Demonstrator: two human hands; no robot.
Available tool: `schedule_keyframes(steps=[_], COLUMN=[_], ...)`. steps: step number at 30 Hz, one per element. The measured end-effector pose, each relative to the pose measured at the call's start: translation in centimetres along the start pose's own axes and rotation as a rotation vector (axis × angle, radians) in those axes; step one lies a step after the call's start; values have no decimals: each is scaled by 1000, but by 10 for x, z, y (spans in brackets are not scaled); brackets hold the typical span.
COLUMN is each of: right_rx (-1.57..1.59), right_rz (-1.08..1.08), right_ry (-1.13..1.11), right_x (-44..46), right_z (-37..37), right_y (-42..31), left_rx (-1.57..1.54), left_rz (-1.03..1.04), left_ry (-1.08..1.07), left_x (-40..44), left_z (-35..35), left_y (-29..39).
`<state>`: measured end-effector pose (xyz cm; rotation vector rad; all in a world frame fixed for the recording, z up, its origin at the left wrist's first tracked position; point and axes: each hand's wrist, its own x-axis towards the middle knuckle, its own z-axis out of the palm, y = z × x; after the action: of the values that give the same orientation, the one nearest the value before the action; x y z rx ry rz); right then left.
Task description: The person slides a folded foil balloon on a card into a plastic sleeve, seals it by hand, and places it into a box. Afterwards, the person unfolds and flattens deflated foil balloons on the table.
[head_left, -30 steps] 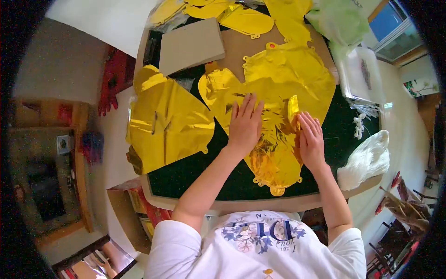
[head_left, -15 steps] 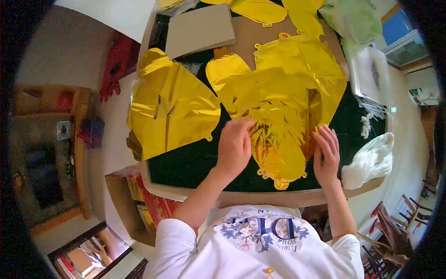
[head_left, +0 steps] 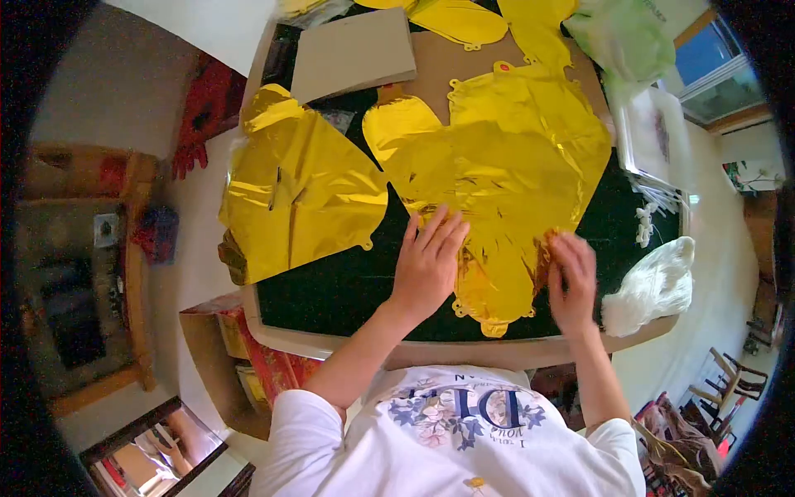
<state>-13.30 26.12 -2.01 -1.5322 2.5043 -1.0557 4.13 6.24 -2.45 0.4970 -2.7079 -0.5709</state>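
Note:
A flat, uninflated gold foil balloon lies creased across the dark green tabletop, its narrow tabbed end towards me. My left hand rests palm down on its left edge, fingers spread. At the opposite edge, my right hand has its fingers closed on a folded, darker bit of the foil. To the left lies another gold foil balloon, wrinkled and apart from both hands.
A grey-brown cardboard stack sits at the back left, near more gold foil. Pale green plastic covers the back right corner. A bundle of white string and white ties lie along the right side.
My left hand has gone from curled fingers to spread ones, lying flat on the foil. The right hand has shifted slightly inward and folded the balloon's edge.

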Motion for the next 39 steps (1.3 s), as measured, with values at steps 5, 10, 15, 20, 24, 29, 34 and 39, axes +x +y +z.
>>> schedule_keyframes(steps=[5,10,15,20,24,29,34,39], right_rx=[-125,-133,-217,-120,1316,-151,-175,-119], right_rz=[216,410,426,484,840,66,-51,-70], right_ry=[176,37,-12,-58,-112,105,-19,-97], right_x=[71,98,100,105,108,64,42,49], right_z=[-1,7,10,1,-20,15,28,32], right_y=[43,59,62,53,28,49,34,14], left_rx=[-31,39,63,40,72,84,50,82], left_rz=[38,50,49,56,60,57,33,56], left_ry=[24,-22,-51,-52,-51,-40,-61,-37], left_x=[54,66,62,64,63,63,63,64], left_z=[32,57,60,58,58,61,58,60], left_y=[13,11,9,9,9,8,10,9])
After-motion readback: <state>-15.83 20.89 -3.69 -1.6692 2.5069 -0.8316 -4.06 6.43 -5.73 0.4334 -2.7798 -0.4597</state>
